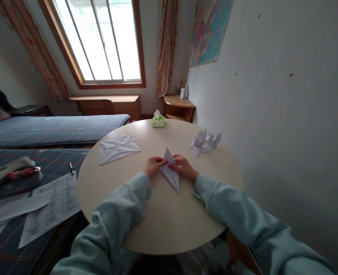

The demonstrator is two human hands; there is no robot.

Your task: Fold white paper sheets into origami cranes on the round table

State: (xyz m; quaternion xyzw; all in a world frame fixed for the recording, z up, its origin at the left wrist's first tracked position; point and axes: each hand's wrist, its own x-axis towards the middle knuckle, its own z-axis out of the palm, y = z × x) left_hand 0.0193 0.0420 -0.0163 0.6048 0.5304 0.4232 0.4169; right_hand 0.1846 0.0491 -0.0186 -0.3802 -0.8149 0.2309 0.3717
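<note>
A white paper folded into a long pointed diamond [171,172] lies near the middle of the round beige table [157,225]. My left hand [154,165] pinches its left edge, fingers closed on the paper. On the right edge my right hand [184,167] presses and grips the fold. Both arms wear pale green sleeves. A creased, unfolded white sheet [117,148] lies flat to the left. Two finished folded paper figures [205,142] stand at the right, near the wall.
A green tissue pack [158,120] sits at the table's far edge. The grey wall is close on the right. To the left a blue plaid bed holds printed papers [52,208], a pen [71,168] and a pouch [12,173]. Wooden cabinets stand under the window.
</note>
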